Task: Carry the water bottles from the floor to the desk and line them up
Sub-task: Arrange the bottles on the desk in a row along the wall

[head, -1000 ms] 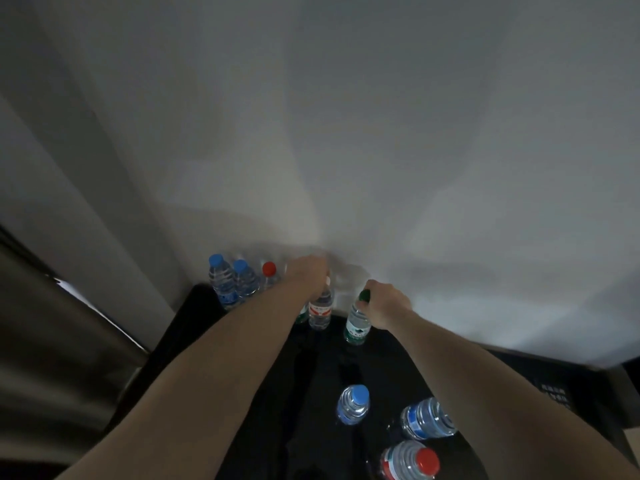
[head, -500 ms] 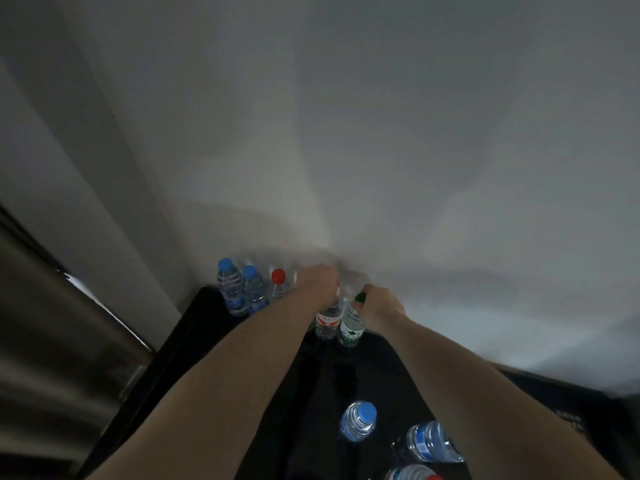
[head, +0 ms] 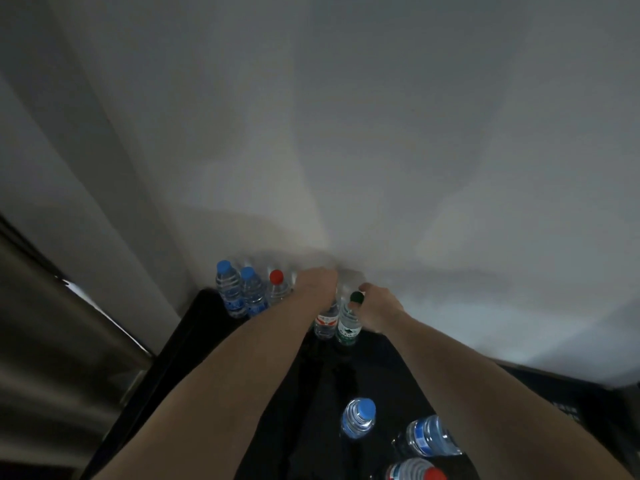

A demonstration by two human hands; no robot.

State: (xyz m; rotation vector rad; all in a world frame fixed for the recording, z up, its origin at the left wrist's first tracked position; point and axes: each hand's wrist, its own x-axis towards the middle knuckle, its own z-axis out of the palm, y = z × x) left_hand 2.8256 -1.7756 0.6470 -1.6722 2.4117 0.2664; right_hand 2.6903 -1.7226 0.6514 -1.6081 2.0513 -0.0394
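On the black desk (head: 207, 341), a row of bottles stands against the wall: two blue-capped ones (head: 228, 289) (head: 252, 292) and a red-capped one (head: 277, 287). My left hand (head: 317, 285) grips the top of a bottle with a red-and-white label (head: 325, 322). Right beside it stands a green-capped bottle (head: 348, 323), and my right hand (head: 377, 306) holds it near the cap. The two held bottles stand upright and almost touch.
Nearer to me on the desk stand a blue-capped bottle (head: 358, 417), a blue-labelled bottle (head: 431, 436) and a red-capped bottle (head: 415, 471). A pale wall (head: 381, 150) rises behind the desk. A dark curtain or panel (head: 52, 341) lies left.
My right hand has moved the green-capped bottle left, up against the red-labelled bottle under my left hand. The camera has tilted, shifting everything slightly.
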